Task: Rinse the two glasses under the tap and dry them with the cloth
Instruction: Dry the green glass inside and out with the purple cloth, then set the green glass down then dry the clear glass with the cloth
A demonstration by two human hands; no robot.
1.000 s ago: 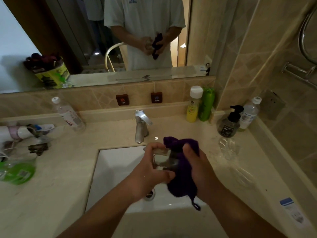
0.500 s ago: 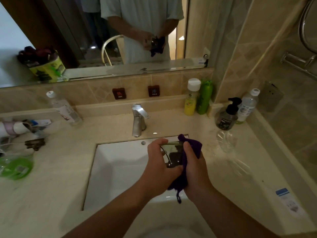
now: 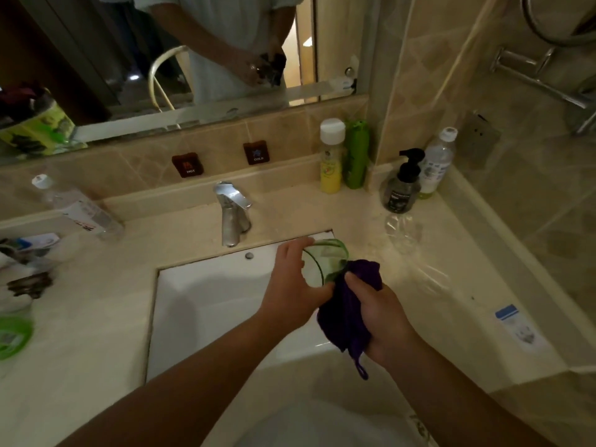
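Glass (image 3: 324, 261) sat at frame centre over the sink (image 3: 206, 304), gripped in my left hand (image 3: 295, 290); right hand (image 3: 379, 312) clutched the purple cloth (image 3: 343, 317) against it. Tap (image 3: 230, 214) dry. I judged drying underway; second glass (image 3: 403, 232) waited right of centre.

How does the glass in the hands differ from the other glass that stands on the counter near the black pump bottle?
The held glass is tilted on its side over the sink, in the grip of the left hand; the counter glass stands alone, untouched. The purple cloth, held by the right hand, presses against the held glass, while nothing touches the counter glass. Both are clear and colourless.
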